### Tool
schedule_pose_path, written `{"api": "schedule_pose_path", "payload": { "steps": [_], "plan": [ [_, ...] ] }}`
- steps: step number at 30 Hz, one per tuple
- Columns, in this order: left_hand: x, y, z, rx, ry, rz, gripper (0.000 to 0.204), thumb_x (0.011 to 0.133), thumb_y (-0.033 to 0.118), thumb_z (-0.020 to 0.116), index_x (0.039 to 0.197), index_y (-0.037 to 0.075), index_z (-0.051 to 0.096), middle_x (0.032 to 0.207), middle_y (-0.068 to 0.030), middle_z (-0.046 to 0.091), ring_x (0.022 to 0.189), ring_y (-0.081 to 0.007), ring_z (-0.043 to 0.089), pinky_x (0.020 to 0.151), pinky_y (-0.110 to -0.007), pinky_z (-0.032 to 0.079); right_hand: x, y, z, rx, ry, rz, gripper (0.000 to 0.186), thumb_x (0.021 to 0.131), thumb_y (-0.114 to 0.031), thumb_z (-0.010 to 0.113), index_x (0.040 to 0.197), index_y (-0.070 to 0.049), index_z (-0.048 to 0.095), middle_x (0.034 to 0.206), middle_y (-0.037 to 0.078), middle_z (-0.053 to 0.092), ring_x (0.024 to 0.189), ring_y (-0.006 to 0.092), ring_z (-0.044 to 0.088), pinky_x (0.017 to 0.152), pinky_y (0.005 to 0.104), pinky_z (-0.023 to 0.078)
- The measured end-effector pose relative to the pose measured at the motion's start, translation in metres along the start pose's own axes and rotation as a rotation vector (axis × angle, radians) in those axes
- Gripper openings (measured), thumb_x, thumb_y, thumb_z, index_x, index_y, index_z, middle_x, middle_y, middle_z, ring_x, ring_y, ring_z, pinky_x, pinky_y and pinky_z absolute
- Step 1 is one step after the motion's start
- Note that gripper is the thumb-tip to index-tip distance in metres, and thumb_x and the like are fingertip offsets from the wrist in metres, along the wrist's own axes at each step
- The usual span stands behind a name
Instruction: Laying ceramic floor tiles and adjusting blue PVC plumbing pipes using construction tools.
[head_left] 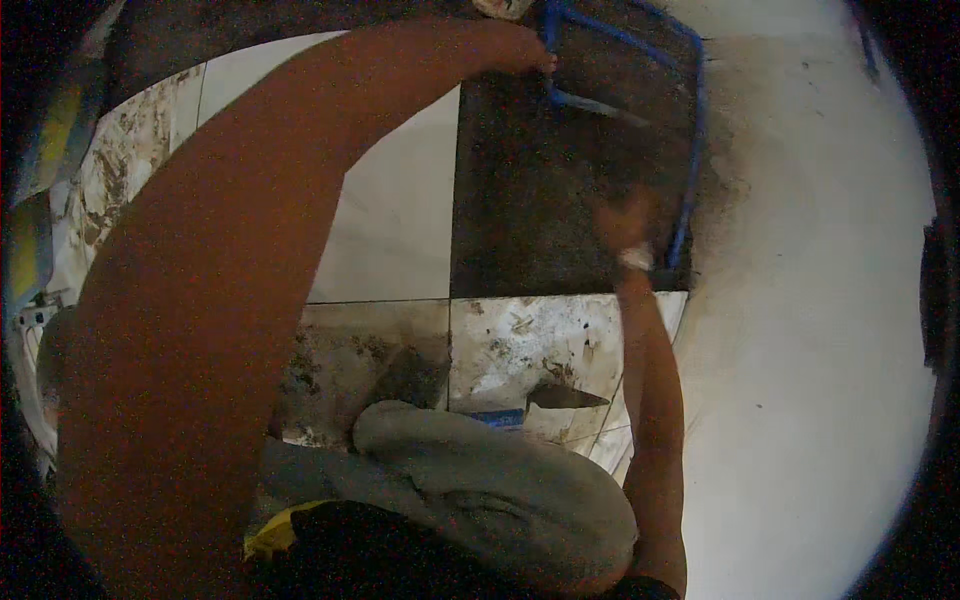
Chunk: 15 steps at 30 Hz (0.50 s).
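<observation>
My left arm reaches far ahead, and its hand [522, 48] is at the left side of a blue bar frame [697, 120]. The fingers are bunched and closed at the bar, partly hidden by the hand itself. The frame lies over a dark, tile-sized patch of floor [520, 210]. Inside its outline, my right hand [627, 218] is low over the dark patch, smeared by motion, with a white band [636, 259] at the wrist. Whether the right hand holds anything cannot be made out. A pale strip [605, 106] runs from the frame's left corner toward the middle.
Pale tiles [395, 210] border the dark patch, and dirt-smeared tiles [530, 340] lie nearer me. A white wall or panel [810, 300] rises along the right. By my bent knee [500, 480] are a blue item [497, 418] and a pale open container [565, 415].
</observation>
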<state>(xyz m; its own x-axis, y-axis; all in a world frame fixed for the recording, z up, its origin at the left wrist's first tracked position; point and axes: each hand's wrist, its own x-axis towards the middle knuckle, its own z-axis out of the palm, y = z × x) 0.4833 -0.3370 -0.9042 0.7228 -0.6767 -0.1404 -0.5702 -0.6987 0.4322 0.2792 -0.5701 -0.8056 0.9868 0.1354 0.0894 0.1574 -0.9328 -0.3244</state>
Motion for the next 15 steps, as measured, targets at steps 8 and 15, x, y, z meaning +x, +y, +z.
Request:
{"api": "schedule_pose_path", "payload": {
  "steps": [8, 15],
  "plan": [
    [0.013, -0.008, 0.007, -0.03, -0.093, -0.039, 0.042, 0.095, 0.046, 0.038, 0.123, 0.022, 0.058, 0.116, -0.0097, 0.06, 0.111, -0.0309, 0.056, 0.093, -0.046, 0.044, -0.002, -0.02, -0.033, 0.195, -0.025, 0.036, 0.025, 0.078, -0.027, 0.063, 0.071, -0.003, 0.059, 0.065, 0.011, 0.059, 0.06, 0.0197, 0.059, 0.055, 0.0329, 0.048],
    [-0.001, 0.001, -0.002, 0.141, -0.061, 0.046, 0.038, 0.095, 0.022, 0.045, 0.132, 0.028, 0.049, 0.134, -0.0021, 0.05, 0.122, -0.0303, 0.048, 0.096, -0.047, 0.044, 0.026, -0.058, -0.087, 0.344, 0.317, -0.328, 0.023, 0.084, -0.024, 0.057, 0.076, -0.003, 0.052, 0.065, 0.01, 0.054, 0.058, 0.0205, 0.054, 0.051, 0.0299, 0.045]
  ]
}}
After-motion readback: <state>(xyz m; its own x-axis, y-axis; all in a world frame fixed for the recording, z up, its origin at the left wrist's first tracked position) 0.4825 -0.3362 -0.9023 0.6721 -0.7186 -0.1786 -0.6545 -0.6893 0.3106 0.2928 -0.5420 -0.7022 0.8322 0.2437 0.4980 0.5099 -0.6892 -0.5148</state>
